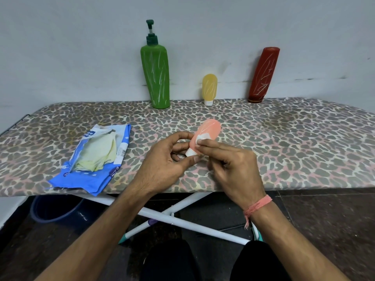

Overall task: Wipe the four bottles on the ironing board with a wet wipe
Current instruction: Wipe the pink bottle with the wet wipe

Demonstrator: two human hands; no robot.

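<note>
My left hand [168,157] grips a small pink bottle [210,129] near its white cap, holding it tilted just above the leopard-print ironing board [284,142]. With its fingertips, my right hand [229,165] pinches a small white wet wipe [202,137] against the side of the pink bottle. At the back, against the wall, stand a tall green pump bottle [156,74], a small yellow bottle [209,88] on its white cap, and a dark red bottle [263,76] that leans left. All bear white scribble marks.
A torn-open blue wet wipe pack [97,159] with pale wipes showing lies on the board's left part, overhanging the front edge. Below the board are its white crossed legs [172,218] and a dark blue bucket [54,209] on the floor.
</note>
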